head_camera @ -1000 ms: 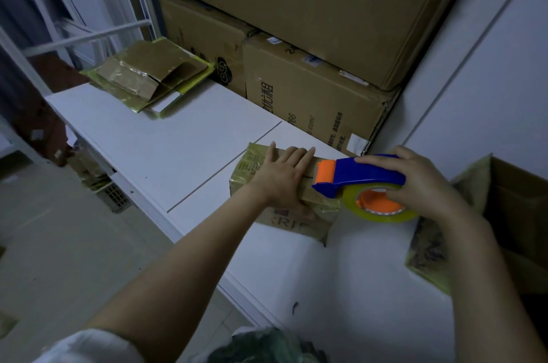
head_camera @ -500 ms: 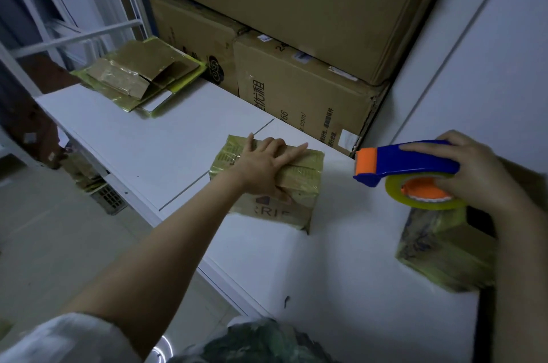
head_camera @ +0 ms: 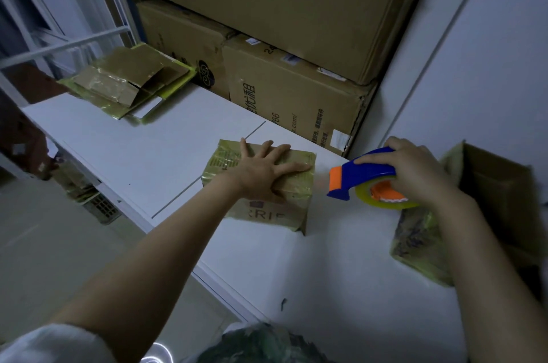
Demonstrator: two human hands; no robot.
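So I'm pressing my left hand point(head_camera: 264, 173) flat, fingers spread, on top of the small tape-wrapped brown cardboard parcel point(head_camera: 261, 189) sitting on the white table point(head_camera: 154, 152). My right hand point(head_camera: 415, 173) is wrapping its fingers round the blue and orange plastic tape dispenser point(head_camera: 366, 176) with its yellowish roll, holding it just right of the parcel, not touching it. Big cardboard boxes point(head_camera: 296, 89) are stacking up behind.

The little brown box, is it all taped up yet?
Mostly: the small cardboard box already shines with yellowish tape. The left hand presses flat on its top; the right hand grips the blue-and-orange tape dispenser just beside it. Left, probably: the open cardboard box at right.
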